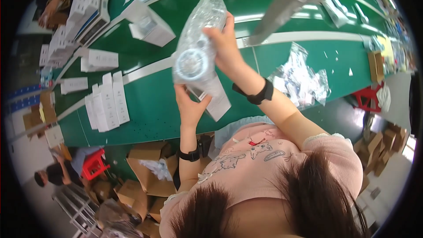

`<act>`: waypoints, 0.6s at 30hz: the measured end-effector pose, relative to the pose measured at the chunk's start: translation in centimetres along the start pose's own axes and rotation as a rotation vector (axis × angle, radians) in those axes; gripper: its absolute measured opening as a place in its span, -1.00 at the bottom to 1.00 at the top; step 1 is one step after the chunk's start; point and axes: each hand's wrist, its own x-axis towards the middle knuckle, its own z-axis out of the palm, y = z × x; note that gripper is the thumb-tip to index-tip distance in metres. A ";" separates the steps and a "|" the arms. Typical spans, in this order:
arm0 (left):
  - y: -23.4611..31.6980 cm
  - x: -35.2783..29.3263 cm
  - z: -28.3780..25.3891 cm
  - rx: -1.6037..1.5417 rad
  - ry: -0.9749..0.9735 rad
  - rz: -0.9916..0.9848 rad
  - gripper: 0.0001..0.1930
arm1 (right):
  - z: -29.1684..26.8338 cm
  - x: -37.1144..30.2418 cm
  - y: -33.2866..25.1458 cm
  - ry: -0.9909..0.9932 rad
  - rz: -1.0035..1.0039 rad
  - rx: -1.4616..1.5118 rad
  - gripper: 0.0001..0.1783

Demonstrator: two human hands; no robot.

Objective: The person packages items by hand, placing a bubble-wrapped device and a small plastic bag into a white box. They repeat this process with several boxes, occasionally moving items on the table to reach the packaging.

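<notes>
Above the green workbench I hold a clear bubble-wrap bag (203, 17) with a device inside. The device has a round, white, ringed end (191, 65), which points toward me. My right hand (225, 48) grips the bag's right side, thumb on top and fingers behind. At the lower end, my left hand (190, 105) holds the bag from below; its fingertips are partly hidden behind it. A white carton (219, 105) lies on the bench just beyond the left thumb, partly covered by the bag. The wrapping blurs the device's exact kind.
Several slim white cartons (108, 103) lie at the left, and an opened white box (152, 28) stands farther back. Clear plastic packets (302, 77) are heaped at the right. A metal post (286, 11) rises beyond my right hand. Cardboard boxes (150, 167) sit below the bench.
</notes>
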 end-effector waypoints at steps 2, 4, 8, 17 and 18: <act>-0.5 -0.8 1.4 -0.033 0.006 0.033 -0.27 | -1.9 -0.9 0.1 -0.029 -0.203 -0.062 -0.33; -1.1 -1.4 2.5 -0.088 0.087 0.074 -0.28 | -3.3 -2.3 -0.3 -0.055 -0.556 -0.462 -0.34; 0.6 -1.9 4.2 0.305 0.012 0.328 -0.29 | -5.4 -4.5 -2.9 -0.355 -0.756 -1.015 -0.38; 1.5 1.1 5.8 -0.085 0.008 0.537 -0.30 | -17.5 -8.4 -10.0 -0.387 -0.483 -1.288 -0.50; 0.5 1.2 5.7 0.007 0.032 0.518 -0.31 | -19.8 -8.5 -10.8 -0.179 -0.524 -1.409 -0.51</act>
